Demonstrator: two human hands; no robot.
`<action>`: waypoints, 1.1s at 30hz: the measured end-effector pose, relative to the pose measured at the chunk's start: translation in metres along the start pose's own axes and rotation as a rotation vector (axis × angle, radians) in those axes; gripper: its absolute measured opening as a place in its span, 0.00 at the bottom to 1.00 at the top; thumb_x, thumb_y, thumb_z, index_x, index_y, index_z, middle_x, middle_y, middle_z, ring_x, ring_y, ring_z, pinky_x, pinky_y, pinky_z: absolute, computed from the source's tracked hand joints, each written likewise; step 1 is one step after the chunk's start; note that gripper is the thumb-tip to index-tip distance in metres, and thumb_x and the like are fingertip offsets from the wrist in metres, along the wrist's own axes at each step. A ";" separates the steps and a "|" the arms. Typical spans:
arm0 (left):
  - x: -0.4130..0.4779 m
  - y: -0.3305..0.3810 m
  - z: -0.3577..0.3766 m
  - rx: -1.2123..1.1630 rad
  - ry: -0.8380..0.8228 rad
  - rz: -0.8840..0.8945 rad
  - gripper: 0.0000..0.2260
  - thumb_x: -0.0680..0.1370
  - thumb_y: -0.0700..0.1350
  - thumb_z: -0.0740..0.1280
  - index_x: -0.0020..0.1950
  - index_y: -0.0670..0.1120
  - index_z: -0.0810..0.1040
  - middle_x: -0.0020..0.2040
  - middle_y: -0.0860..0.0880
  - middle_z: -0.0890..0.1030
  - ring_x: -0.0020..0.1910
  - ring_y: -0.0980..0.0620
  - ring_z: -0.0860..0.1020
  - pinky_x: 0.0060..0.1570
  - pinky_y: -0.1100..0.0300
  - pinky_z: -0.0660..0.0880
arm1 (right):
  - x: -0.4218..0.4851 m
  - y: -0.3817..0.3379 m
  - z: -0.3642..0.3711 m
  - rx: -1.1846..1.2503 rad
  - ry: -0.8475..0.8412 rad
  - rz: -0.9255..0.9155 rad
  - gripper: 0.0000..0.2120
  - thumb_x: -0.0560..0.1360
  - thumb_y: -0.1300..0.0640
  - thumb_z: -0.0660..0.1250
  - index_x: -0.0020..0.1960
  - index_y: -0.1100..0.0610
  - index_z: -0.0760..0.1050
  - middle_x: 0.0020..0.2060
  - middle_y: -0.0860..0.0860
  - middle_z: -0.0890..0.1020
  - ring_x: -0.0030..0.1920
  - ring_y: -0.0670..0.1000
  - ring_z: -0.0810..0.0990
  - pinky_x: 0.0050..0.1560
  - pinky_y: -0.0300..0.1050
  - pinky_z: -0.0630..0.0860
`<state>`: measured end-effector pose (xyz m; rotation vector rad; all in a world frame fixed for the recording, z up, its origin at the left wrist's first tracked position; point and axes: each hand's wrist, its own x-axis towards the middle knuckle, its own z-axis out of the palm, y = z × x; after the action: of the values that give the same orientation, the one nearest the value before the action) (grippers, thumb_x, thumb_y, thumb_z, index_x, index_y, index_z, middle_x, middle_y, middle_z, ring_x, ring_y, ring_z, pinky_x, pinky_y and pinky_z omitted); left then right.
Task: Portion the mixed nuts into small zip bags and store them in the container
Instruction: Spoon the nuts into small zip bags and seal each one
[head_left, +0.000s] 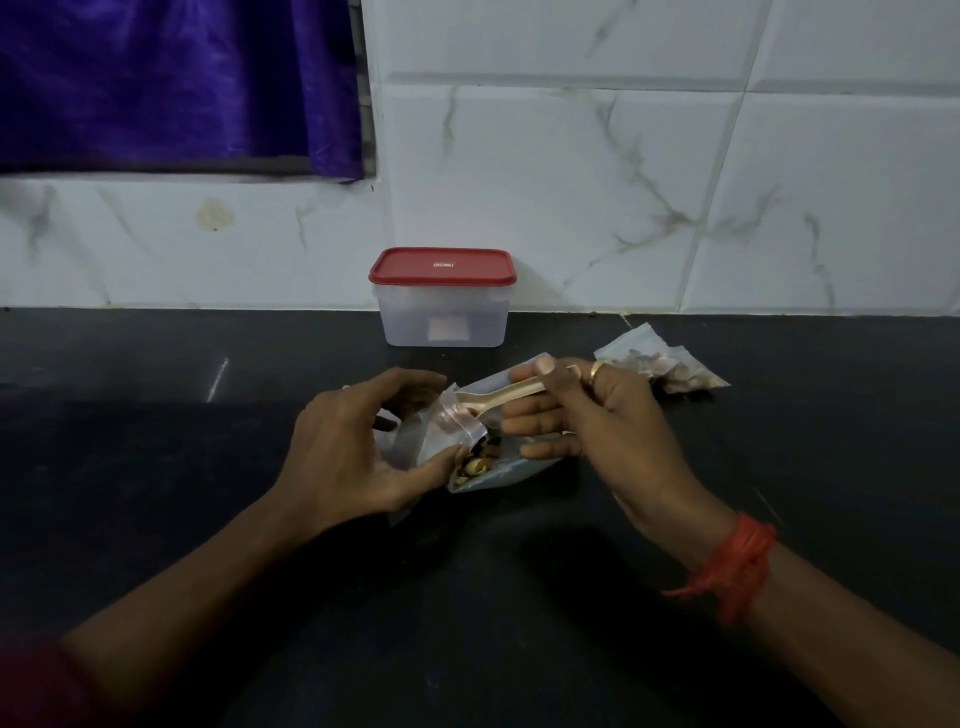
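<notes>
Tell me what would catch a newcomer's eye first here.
Centre, the left hand holds a zip bag open while the right hand holds a spoon at its mouth. Behind them a red-lidded container stands by the tiled wall; a filled bag lies to the right.

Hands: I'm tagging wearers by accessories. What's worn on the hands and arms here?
The right hand has a gold ring on one finger and a red thread band, ends loose, round its wrist. The left hand wears nothing visible; a blurred dark red sleeve shows higher up that arm. Forearms are bare.
</notes>
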<state>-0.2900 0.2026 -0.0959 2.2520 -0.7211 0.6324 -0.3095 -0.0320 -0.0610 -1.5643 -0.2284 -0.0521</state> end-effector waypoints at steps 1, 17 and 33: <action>0.000 0.000 0.000 0.002 0.003 0.001 0.31 0.69 0.66 0.73 0.67 0.53 0.76 0.59 0.60 0.81 0.53 0.62 0.81 0.49 0.56 0.82 | 0.001 -0.003 0.001 -0.027 -0.033 -0.005 0.12 0.82 0.53 0.61 0.55 0.56 0.82 0.43 0.56 0.87 0.43 0.52 0.87 0.36 0.41 0.83; 0.004 0.004 0.006 -0.421 0.106 -0.204 0.28 0.68 0.48 0.81 0.66 0.48 0.78 0.60 0.55 0.83 0.60 0.55 0.81 0.60 0.53 0.79 | 0.001 -0.003 -0.006 0.008 -0.128 -0.141 0.14 0.76 0.49 0.63 0.58 0.50 0.81 0.50 0.51 0.86 0.42 0.49 0.86 0.35 0.40 0.81; 0.006 0.000 0.007 -0.513 0.063 -0.314 0.29 0.65 0.54 0.79 0.63 0.50 0.79 0.56 0.57 0.84 0.55 0.56 0.83 0.54 0.60 0.81 | 0.010 0.002 -0.027 -0.242 0.240 -0.390 0.13 0.79 0.48 0.62 0.48 0.53 0.81 0.36 0.50 0.86 0.30 0.48 0.83 0.31 0.41 0.80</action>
<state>-0.2845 0.1958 -0.0967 1.8051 -0.4227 0.3167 -0.2967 -0.0578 -0.0612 -1.7160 -0.3442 -0.5877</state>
